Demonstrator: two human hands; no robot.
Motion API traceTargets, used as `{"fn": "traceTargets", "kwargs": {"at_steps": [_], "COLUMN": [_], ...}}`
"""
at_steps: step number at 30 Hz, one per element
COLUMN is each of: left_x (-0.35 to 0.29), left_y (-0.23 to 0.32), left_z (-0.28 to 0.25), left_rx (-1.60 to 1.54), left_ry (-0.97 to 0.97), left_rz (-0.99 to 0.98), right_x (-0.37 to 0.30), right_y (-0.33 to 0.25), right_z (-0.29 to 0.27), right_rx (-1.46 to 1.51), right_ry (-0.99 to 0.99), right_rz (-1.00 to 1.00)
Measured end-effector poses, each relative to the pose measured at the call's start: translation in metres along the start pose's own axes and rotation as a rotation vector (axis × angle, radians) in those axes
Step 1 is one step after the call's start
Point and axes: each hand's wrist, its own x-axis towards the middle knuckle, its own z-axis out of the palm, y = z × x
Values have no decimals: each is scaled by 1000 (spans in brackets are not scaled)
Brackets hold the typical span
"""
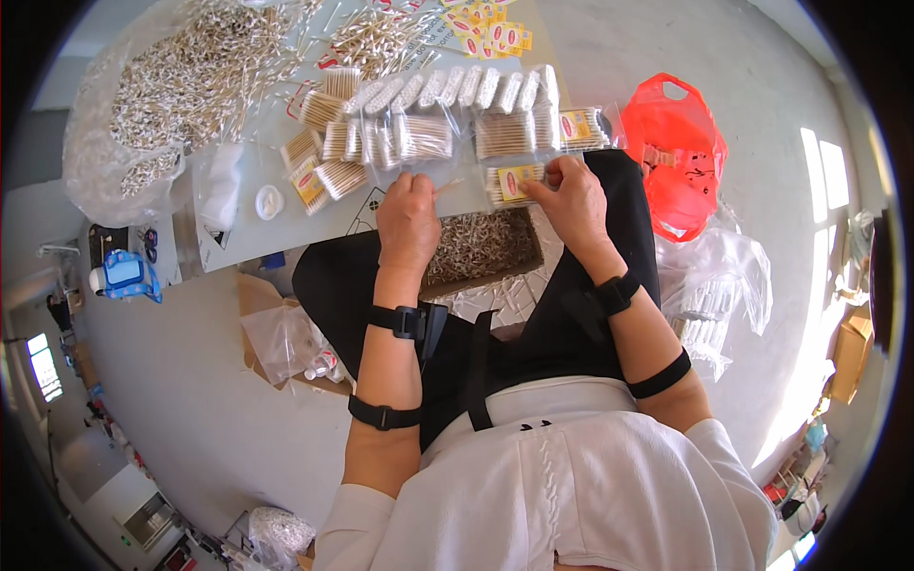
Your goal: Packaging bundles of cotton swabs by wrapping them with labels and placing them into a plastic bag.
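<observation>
My left hand (409, 226) is closed in a pinch at the table's near edge. A single cotton swab (450, 187) sticks out from its fingertips to the right. My right hand (574, 202) grips the right end of a clear bag of cotton swabs (497, 188) with a yellow label card, thumb and fingers pressed on it. Just beyond both hands stand bundles of swabs in clear bags (424, 138), with the white cotton tips of some facing up. Another bagged bundle with a yellow card (583, 127) lies behind my right hand.
A big clear sack of loose swabs (181, 95) covers the table's far left. Yellow cards (495, 33) lie at the back. A box of swabs (476, 249) sits below the table edge between my legs. A red plastic bag (678, 143) hangs at the right.
</observation>
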Motion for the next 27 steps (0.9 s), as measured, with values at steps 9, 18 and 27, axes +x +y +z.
{"fn": "traceTargets", "kwargs": {"at_steps": [9, 18, 27], "left_x": [-6, 1, -3], "left_y": [1, -2, 1], "left_z": [1, -5, 3], "left_rx": [62, 28, -609], "left_ry": [20, -99, -266], "left_rz": [110, 105, -379], "right_x": [1, 4, 4], "right_y": [-1, -7, 3], "right_z": [-1, -2, 1], "right_rx": [-28, -41, 80], "right_ry": [-51, -82, -62], "right_rz": [79, 117, 32]}}
